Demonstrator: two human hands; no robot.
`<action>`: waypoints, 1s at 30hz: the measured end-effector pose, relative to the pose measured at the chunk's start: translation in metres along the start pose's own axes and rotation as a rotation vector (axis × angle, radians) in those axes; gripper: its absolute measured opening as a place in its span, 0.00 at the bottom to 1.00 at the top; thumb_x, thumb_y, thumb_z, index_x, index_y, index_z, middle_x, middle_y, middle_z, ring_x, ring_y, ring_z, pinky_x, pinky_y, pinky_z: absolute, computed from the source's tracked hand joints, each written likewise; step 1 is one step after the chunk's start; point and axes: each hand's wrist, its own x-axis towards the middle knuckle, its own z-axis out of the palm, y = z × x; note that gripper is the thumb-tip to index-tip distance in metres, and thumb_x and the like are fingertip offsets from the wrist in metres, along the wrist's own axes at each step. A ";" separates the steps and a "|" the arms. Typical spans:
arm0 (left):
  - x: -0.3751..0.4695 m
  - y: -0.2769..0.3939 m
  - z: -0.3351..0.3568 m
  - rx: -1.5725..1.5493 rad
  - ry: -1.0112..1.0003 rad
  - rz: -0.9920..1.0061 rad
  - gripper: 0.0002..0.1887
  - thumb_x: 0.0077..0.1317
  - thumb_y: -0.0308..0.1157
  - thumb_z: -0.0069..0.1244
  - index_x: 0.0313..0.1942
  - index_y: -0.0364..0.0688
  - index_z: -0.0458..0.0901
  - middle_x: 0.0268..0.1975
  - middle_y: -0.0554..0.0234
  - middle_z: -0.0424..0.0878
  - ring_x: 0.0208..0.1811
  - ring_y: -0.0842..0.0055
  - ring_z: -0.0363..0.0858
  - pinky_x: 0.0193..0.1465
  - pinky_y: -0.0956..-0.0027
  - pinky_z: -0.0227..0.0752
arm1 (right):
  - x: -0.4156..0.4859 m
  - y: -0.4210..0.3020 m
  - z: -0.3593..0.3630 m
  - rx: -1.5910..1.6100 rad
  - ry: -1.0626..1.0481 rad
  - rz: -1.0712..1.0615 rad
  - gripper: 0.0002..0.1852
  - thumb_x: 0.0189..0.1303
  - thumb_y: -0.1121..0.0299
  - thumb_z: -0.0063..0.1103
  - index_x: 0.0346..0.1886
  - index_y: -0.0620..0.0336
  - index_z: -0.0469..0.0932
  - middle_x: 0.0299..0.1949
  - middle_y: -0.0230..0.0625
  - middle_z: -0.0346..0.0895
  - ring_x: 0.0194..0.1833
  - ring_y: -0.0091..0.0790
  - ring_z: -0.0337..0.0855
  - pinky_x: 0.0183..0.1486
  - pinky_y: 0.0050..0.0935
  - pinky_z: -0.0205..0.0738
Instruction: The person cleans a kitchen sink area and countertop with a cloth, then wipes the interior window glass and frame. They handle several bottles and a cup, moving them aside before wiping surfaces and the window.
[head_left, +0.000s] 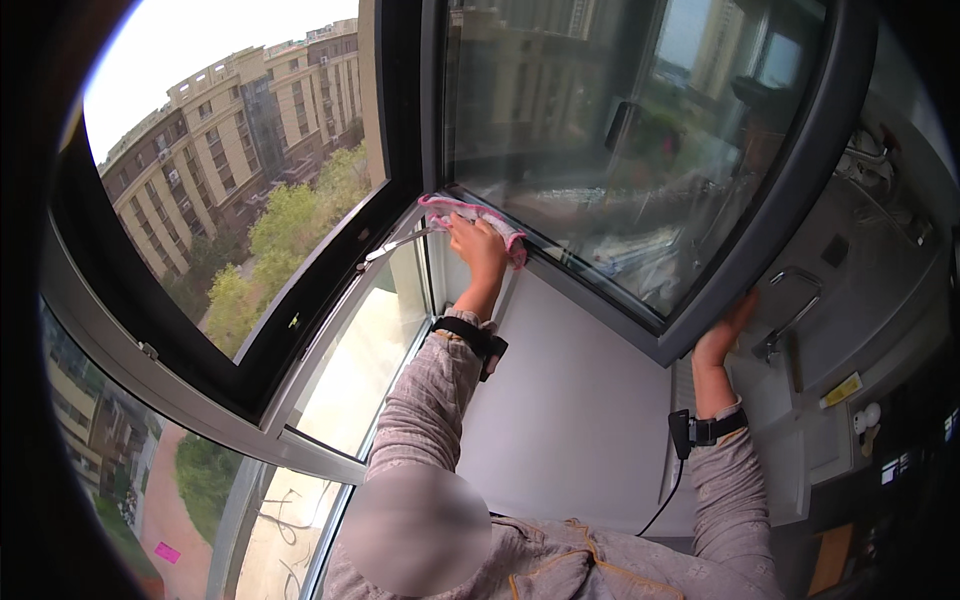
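Note:
An inward-opened window sash (600, 304) with a dark grey frame and a glass pane (570, 150) fills the upper middle. My left hand (478, 244) presses a white cloth with pink edging (514, 236) against the sash's lower rail, close to the hinge-side corner. At the opposite lower corner my right hand (724, 337) holds the sash frame, its fingers partly hidden behind it. A metal stay arm (397, 244) runs from the fixed window frame (259, 382) to the sash, just left of the cloth. Both wrists wear black straps with small devices.
Below the sash lies a pale flat surface (570, 405). On the right are a chrome faucet (806, 300), a yellow tube (841, 390) and a counter. A black cable (664, 502) hangs from the right wrist device. The open window at left looks out on buildings and trees.

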 end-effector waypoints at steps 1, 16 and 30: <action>0.004 0.005 -0.004 -0.024 -0.028 -0.015 0.28 0.66 0.32 0.47 0.63 0.23 0.63 0.58 0.29 0.73 0.61 0.43 0.70 0.63 0.47 0.59 | 0.000 -0.003 0.002 0.000 0.014 -0.018 0.26 0.77 0.51 0.42 0.62 0.66 0.65 0.56 0.41 0.68 0.59 0.34 0.68 0.66 0.32 0.59; 0.040 0.018 -0.054 -0.269 -0.022 0.042 0.24 0.66 0.28 0.43 0.63 0.35 0.72 0.59 0.42 0.76 0.53 0.53 0.76 0.58 0.58 0.64 | -0.005 0.014 -0.004 0.047 0.003 -0.003 0.26 0.77 0.59 0.43 0.70 0.65 0.56 0.54 0.38 0.71 0.55 0.30 0.70 0.63 0.29 0.61; -0.281 0.197 -0.136 -0.413 -0.620 0.233 0.35 0.62 0.25 0.51 0.69 0.37 0.57 0.63 0.32 0.55 0.58 0.44 0.57 0.64 0.50 0.48 | -0.005 -0.007 0.002 -0.078 -0.002 -0.053 0.16 0.80 0.62 0.36 0.60 0.61 0.66 0.47 0.41 0.76 0.49 0.35 0.73 0.57 0.33 0.65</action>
